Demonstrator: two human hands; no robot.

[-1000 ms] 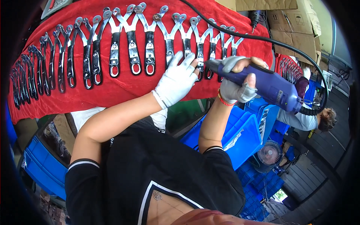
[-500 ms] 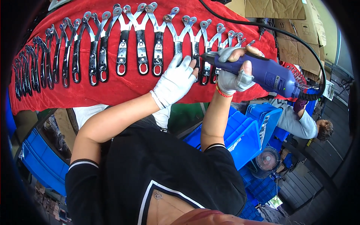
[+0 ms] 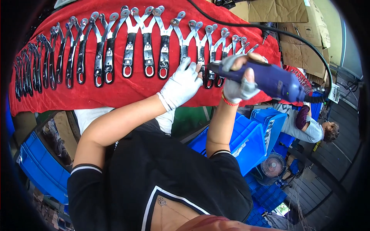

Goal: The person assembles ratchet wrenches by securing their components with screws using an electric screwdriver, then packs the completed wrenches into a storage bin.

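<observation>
Several metal hand tools with forked silver arms and black handles lie in a row (image 3: 148, 54) on a red cloth (image 3: 127, 94). My left hand (image 3: 180, 84), in a white glove with bare thumb and index tips, rests over the handles right of centre. Its thumb and index tips come close together at one black handle (image 3: 200, 54); anything between them is too small to make out. Gripped in my gloved right hand (image 3: 241, 82) is a purple electric screwdriver (image 3: 275, 81), slightly blurred. Its dark nose points left, at that handle beside my left fingertips.
A black cable (image 3: 308, 43) curves from the screwdriver over the far right. Cardboard boxes (image 3: 300, 34) stand beyond the cloth. Blue bins (image 3: 246, 140) and a fan (image 3: 273, 164) are at my right, another blue bin (image 3: 40, 169) at my left. A person (image 3: 308, 125) is at the far right.
The screwdriver has shifted slightly right and down, its body now blurred. My left fingertips stay beside its nose. The row appears slightly further right in the picture. The other person has moved an arm.
</observation>
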